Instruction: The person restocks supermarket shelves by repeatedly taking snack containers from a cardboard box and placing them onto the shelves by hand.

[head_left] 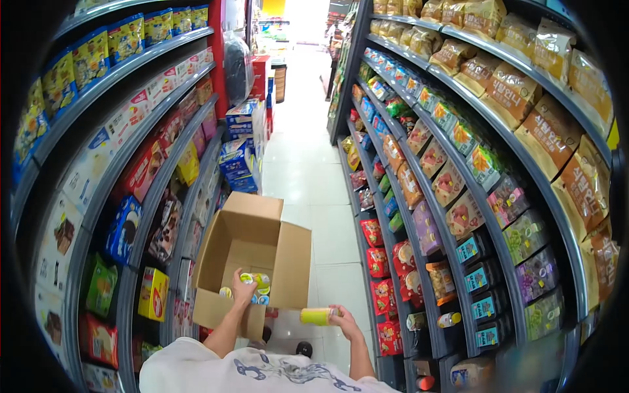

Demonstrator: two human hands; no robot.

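My right hand (344,322) is wrapped round one end of a yellow-green canister (316,317), held sideways outside the box near the right shelves. Inside the open cardboard box (293,262), my left hand (243,288) has its fingers round a canister with a pale top (247,278). Several other canisters (262,289) with green, yellow and blue colouring are bunched beside that hand. The box's flaps are spread, and part of its inside is hidden by my left forearm. A canister of yellow and white (449,319) sits on a lower right shelf.
Shelves of snack bags and boxes (144,170) line the left side. On the right, shelves carry brown bags (557,141), red packets (378,262) and dark boxes with blue labels (483,308). Blue cartons (239,160) are stacked beyond the box. A tiled aisle (308,170) runs ahead.
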